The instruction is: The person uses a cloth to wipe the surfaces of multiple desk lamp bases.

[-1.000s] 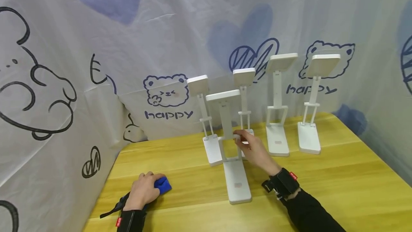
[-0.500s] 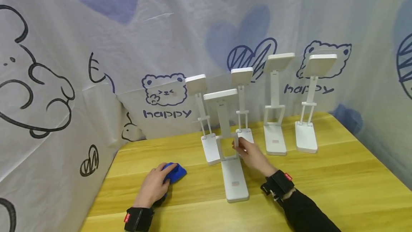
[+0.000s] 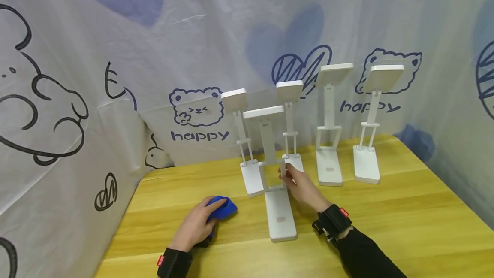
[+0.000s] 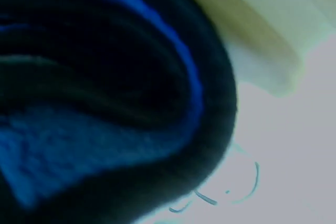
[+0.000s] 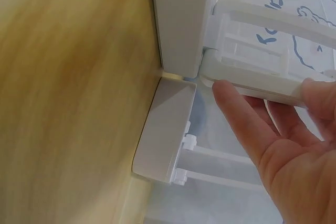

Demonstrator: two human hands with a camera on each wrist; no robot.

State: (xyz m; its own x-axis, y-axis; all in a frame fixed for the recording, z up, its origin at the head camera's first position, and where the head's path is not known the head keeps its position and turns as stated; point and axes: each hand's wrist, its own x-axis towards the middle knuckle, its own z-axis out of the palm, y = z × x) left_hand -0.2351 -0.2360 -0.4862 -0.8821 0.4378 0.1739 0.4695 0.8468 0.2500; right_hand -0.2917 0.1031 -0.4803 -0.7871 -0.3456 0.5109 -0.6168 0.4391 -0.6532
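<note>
The front white desk lamp point(image 3: 281, 220) stands upright with its arm raised. My right hand point(image 3: 305, 190) pinches the right side bar of its lower frame; in the right wrist view, thumb and fingertips meet that bar point(image 5: 257, 80). To the left of the lamp's base, apart from it, my left hand point(image 3: 194, 226) holds a crumpled blue cloth point(image 3: 227, 209) low over the table, thumb and forefinger on it. Dark and blurred, the blue cloth point(image 4: 79, 150) fills much of the left wrist view beside a black strap-like band; the left fingers cannot be made out there.
Behind the front lamp stand several similar white lamps: one at back left point(image 3: 252, 179), one partly hidden by my right hand point(image 3: 293, 162), and two farther right, including the rightmost lamp point(image 3: 366, 166). The yellow wood-grain table point(image 3: 185, 179) meets a printed fabric backdrop point(image 3: 193, 55).
My left hand has slid right with the blue cloth, closer to the front lamp. My right hand has moved slightly down the frame's side bar. The lamps have stayed in place.
</note>
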